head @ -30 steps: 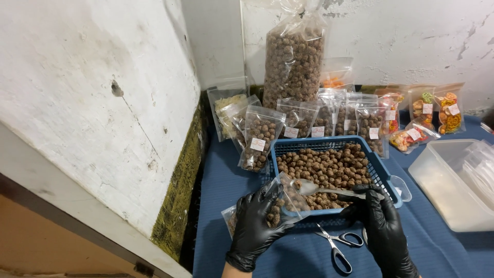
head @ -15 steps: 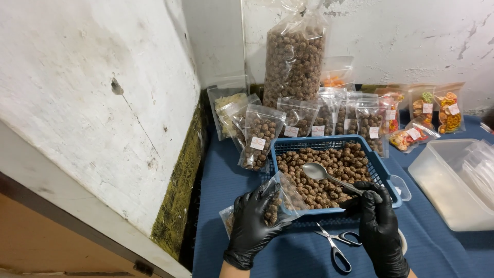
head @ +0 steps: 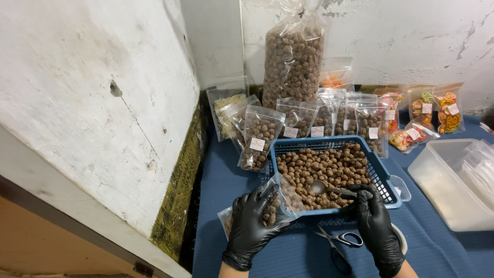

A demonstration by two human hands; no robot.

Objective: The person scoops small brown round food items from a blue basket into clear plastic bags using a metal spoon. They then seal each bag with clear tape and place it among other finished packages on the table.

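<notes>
My left hand [head: 252, 226], in a black glove, holds a small clear pouch [head: 275, 203] partly filled with brown round snacks, its mouth tilted toward the basket. My right hand [head: 375, 224], also gloved, grips a metal spoon [head: 321, 187] whose bowl rests among the brown snacks in the blue plastic basket [head: 388, 193]. The basket sits on the blue table cover just beyond both hands.
Scissors [head: 339, 242] lie between my hands. Several filled clear pouches [head: 260, 136] stand behind the basket, with a tall bag of brown snacks [head: 293, 56] against the wall. Pouches of colourful snacks [head: 437, 110] sit back right. A clear plastic tub [head: 453, 180] stands at right.
The spoon went from the pouch up over the basket, and now has come down into the snacks near the basket's front. The left hand keeps holding the pouch.
</notes>
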